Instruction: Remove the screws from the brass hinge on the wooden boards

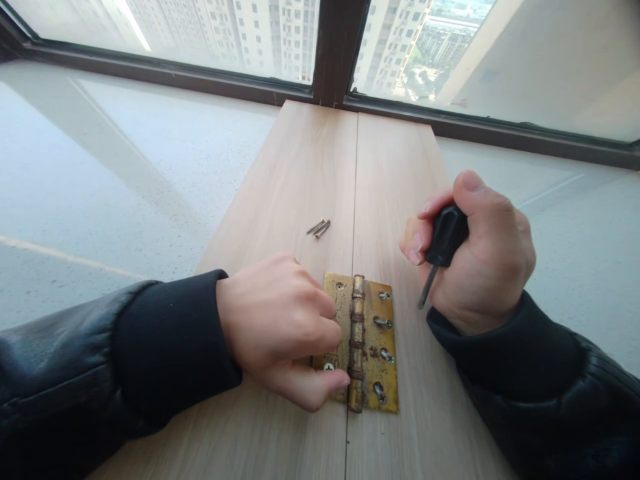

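A worn brass hinge (371, 360) lies flat and opened out across the seam of two pale wooden boards. Several screws (383, 323) stand tilted in the holes of its right leaf. One screw (329, 367) sits in the left leaf, by my thumb, and an upper hole there is bare. My left hand (285, 327) rests over the left leaf with its fingers curled; what they pinch, if anything, is hidden. To the right of the hinge and above the board, my right hand (483, 253) grips a screwdriver (447, 237) by its black handle, tip pointing down and clear of the hinge.
Several loose screws (320, 228) lie on the left board (280, 180) beyond the hinge. The boards rest on a pale speckled sill (150, 167) and run up to a dark window frame (333, 60). Tall buildings show through the glass.
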### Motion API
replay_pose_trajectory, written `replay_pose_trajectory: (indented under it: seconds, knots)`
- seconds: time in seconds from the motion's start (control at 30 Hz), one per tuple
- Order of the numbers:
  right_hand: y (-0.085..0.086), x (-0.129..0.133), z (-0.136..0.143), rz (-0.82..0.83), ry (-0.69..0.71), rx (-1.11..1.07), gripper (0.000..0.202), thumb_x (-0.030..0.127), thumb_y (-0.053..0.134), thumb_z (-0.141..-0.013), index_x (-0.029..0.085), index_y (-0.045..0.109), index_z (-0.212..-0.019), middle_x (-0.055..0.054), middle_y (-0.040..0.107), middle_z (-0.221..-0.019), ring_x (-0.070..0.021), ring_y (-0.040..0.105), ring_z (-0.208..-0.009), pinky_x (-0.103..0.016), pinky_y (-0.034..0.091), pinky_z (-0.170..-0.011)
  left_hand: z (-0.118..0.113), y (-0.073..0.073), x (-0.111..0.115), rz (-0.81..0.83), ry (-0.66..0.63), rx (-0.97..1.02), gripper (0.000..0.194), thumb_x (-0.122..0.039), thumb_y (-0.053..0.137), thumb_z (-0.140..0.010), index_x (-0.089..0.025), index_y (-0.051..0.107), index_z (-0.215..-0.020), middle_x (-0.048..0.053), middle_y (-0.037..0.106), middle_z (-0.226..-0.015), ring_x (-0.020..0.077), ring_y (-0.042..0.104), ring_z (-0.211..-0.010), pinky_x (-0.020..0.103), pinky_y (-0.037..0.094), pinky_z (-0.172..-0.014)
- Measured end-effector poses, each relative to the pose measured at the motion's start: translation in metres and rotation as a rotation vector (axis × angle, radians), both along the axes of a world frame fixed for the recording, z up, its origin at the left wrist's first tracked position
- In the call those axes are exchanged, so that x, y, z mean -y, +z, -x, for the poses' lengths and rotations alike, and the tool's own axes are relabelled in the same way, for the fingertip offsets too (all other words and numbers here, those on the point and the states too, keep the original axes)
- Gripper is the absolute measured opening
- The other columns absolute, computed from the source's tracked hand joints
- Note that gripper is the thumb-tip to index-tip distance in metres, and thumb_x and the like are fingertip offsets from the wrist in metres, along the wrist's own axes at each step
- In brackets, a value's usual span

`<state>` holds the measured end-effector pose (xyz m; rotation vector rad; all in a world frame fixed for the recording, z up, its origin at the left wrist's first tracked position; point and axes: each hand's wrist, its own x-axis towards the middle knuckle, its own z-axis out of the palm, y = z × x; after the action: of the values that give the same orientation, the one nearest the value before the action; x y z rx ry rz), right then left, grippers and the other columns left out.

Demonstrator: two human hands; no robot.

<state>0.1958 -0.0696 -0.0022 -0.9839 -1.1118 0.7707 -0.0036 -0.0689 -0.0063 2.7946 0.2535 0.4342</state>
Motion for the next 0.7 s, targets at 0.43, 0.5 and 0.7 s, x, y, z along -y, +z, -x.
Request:
replay_pose_trajectory:
  seconds: [0.43, 0.5, 0.7]
  knots:
    - [-0.0009, 0.0002, 0.0016, -0.010, -0.036, 0.008, 0.034, 0.033, 0.054, -0.089, 0.017, 0.062, -0.060, 0.001, 0.048, -0.044, -0.0119, 0.045, -0.036, -0.023, 0.029, -0.031, -0.0051, -0.0023, 0.0032, 0.002, -0.006, -0.032, 0.031, -0.030, 0.051, -0.075, -0.019, 0.049, -0.045, -0.002, 0.053, -0.046, 0.0102, 0.042, -0.041, 0.031, 0.026, -0.043]
    - [-0.0007, -0.0003, 0.0016, -0.008, -0.029, 0.005, 0.034, 0.033, 0.054, -0.089, 0.017, 0.062, -0.061, 0.001, 0.048, -0.044, -0.0117, 0.045, -0.036, -0.023, 0.029, -0.031, -0.0048, -0.0025, 0.0030, 0.008, -0.009, -0.010, 0.031, -0.028, 0.050, -0.074, -0.019, 0.048, -0.045, -0.002, 0.053, -0.045, 0.0100, 0.041, -0.040, 0.030, 0.026, -0.043]
    - [0.0001, -0.0017, 0.0028, -0.011, -0.053, -0.031, 0.032, 0.033, 0.057, -0.085, 0.015, 0.062, -0.059, 0.000, 0.046, -0.041, -0.0123, 0.044, -0.034, -0.024, 0.028, -0.031, -0.0049, -0.0036, 0.0028, 0.011, -0.010, 0.046, 0.031, -0.027, 0.051, -0.073, -0.018, 0.045, -0.044, -0.003, 0.051, -0.044, 0.0100, 0.039, -0.039, 0.031, 0.025, -0.042]
